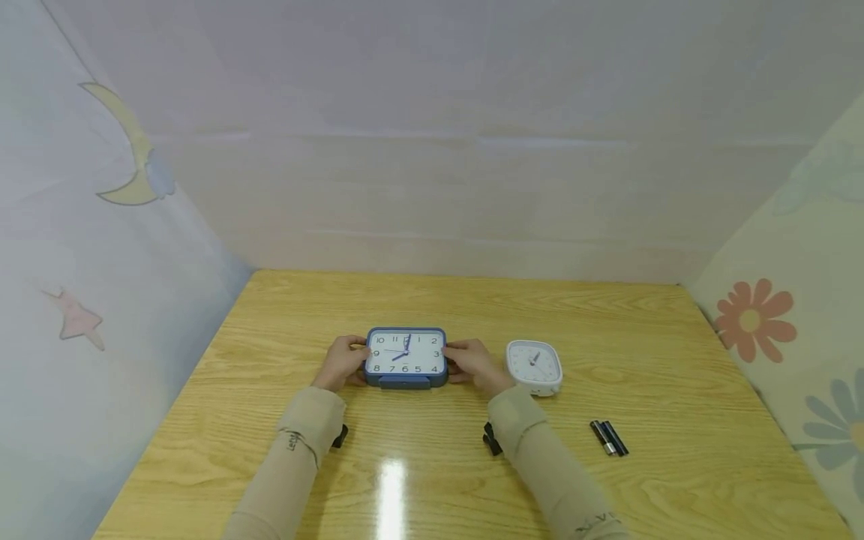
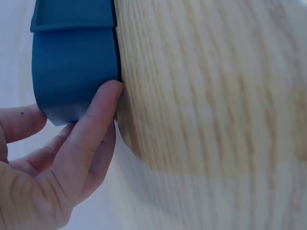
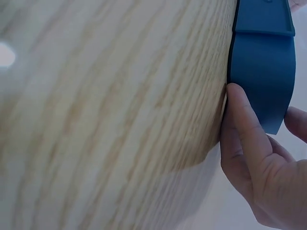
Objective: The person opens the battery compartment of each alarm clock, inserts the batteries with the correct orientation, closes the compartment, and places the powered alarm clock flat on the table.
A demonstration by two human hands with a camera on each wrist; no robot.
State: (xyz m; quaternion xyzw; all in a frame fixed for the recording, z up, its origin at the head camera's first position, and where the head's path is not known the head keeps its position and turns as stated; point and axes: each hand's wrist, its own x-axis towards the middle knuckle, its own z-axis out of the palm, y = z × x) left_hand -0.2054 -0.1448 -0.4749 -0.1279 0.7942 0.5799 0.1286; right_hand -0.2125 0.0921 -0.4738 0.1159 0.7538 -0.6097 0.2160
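A blue rectangular alarm clock (image 1: 406, 354) with a white dial lies face up on the wooden table, between both hands. My left hand (image 1: 342, 362) grips its left end, thumb on the front rim and fingers round the side and underneath. At the opposite end my right hand (image 1: 475, 363) holds it the same way. Close up, the left wrist view shows the blue casing (image 2: 74, 72) between thumb and fingers. The right wrist view shows the casing's other end (image 3: 263, 72) pinched likewise, its lower edge close to the tabletop. The clock's back is hidden.
Just right of my right hand lies a small white alarm clock (image 1: 534, 366), face up. Nearer the front right, several dark batteries (image 1: 609, 438) lie side by side on the table (image 1: 675, 360). Pale printed cloth walls (image 1: 472, 202) enclose the table's back and sides.
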